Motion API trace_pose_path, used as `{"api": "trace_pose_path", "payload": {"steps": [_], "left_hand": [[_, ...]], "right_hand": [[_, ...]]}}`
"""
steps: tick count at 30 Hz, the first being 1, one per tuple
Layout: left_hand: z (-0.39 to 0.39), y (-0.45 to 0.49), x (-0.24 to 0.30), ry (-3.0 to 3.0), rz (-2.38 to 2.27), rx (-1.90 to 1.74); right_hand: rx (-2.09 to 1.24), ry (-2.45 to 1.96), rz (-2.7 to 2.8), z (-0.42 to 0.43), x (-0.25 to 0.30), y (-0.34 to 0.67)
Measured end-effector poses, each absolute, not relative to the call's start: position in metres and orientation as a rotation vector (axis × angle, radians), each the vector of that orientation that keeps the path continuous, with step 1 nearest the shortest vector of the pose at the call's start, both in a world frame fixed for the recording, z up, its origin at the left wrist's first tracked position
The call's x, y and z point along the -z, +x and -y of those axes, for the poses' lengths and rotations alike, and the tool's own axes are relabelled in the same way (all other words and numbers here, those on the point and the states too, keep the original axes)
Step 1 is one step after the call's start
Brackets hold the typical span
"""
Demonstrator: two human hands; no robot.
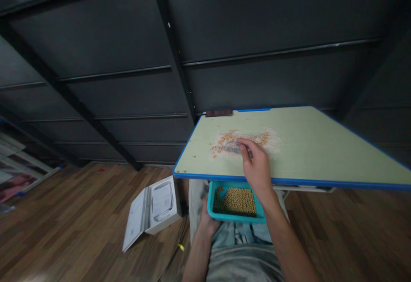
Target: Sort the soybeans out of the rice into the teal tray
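My right hand (256, 158) reaches over the table top. Its thumb and fingers are pinched on a clear plastic piece (231, 146), whose exact kind I cannot make out. This piece lies low over a patch of pale powder (272, 141) mixed with tan beans (227, 136). Below the table edge, a teal plastic basin (237, 219) rests by my lap with many round tan beans (239, 200) in it. My left hand (208, 222) grips the basin at its left side, its fingers partly hidden beneath the rim.
The pale green table (321, 145) has a blue edge, with a few stray beans on its left part. A dark brown block (218, 113) sits at its far edge. An opened white box (162, 205) and a black cable (175, 252) lie on the wooden floor. A dark panelled wall (272, 21) stands behind.
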State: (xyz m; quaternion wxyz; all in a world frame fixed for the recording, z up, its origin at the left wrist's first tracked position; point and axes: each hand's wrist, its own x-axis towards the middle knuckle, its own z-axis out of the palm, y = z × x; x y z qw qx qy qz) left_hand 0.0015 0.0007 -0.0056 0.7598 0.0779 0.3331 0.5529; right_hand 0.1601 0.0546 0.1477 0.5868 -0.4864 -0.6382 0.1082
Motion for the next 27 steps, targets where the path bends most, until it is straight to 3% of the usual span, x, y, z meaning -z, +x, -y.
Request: {"api": "trace_pose_path", "payload": {"steps": [14,27], "left_hand": [[0.002,0.003,-0.003,0.210,-0.744,-1.182],[-0.001,0.000,0.010,0.233,-0.699,-1.182]], "right_hand": [[-0.155,-1.138,1.470,-0.055,-0.150,0.162],[-0.297,-1.076,1.519,-0.053,-0.150,0.161]]}}
